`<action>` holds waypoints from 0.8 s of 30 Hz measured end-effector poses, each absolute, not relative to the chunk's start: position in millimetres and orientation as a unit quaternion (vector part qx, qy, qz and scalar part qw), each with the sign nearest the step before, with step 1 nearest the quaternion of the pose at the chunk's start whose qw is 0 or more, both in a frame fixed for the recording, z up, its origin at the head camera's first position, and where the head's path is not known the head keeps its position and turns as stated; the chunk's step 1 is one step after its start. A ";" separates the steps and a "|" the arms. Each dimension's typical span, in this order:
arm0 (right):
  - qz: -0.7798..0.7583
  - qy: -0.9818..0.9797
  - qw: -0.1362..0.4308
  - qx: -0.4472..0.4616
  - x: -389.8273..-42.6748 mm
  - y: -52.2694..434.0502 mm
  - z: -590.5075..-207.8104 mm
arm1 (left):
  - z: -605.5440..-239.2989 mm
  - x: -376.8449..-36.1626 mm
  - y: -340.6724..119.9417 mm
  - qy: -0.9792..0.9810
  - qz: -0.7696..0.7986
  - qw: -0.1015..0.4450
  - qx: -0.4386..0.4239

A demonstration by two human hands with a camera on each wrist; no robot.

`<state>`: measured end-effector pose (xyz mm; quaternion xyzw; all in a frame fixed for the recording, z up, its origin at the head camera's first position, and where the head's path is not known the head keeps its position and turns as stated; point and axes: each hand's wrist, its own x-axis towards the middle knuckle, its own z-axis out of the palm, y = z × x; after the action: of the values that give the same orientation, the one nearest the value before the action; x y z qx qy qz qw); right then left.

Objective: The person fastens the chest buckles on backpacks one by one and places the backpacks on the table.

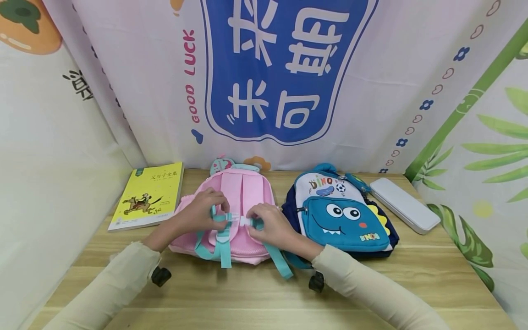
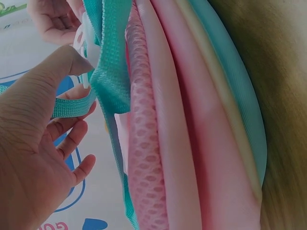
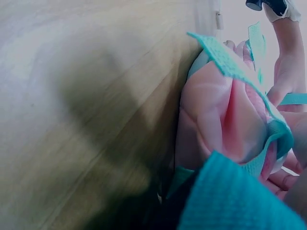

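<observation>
Both hands (image 1: 239,220) on pink backpack (image 1: 243,195) chest clip (image 1: 243,221)

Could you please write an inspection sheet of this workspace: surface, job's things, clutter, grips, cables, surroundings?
Surface: wooden table, light planks.
Job's things: pink backpack lying with its back side up, teal straps toward the person; white chest buckle between the hands.
Clutter: yellow book at left; blue dinosaur backpack at right, touching the pink one; white case at far right.
Grips: left hand pinches the strap at one buckle half; right hand pinches the other half.
Cables: nothing seen.
Surroundings: printed fabric backdrop with blue sign behind; leaf-print cloth at right.
</observation>
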<state>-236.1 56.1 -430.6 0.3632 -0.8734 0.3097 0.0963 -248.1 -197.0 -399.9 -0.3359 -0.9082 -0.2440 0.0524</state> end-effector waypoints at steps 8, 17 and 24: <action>0.279 -0.871 0.162 0.369 -234.9 55.8 -431.7 | -400.5 -245.8 -197.3 -0.901 -0.253 0.066 -0.346; 0.230 -0.863 0.222 0.391 -235.7 55.3 -432.7 | -400.8 -246.0 -197.6 -0.900 -0.252 0.075 -0.347; 0.213 -0.864 0.227 0.395 -235.9 54.6 -433.3 | -402.5 -246.0 -196.4 -0.900 -0.248 0.081 -0.349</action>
<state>-235.9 54.6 -433.3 0.3954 -0.8643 0.2125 0.2267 -246.0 -196.4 -402.5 -0.3495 -0.8999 -0.2477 0.0814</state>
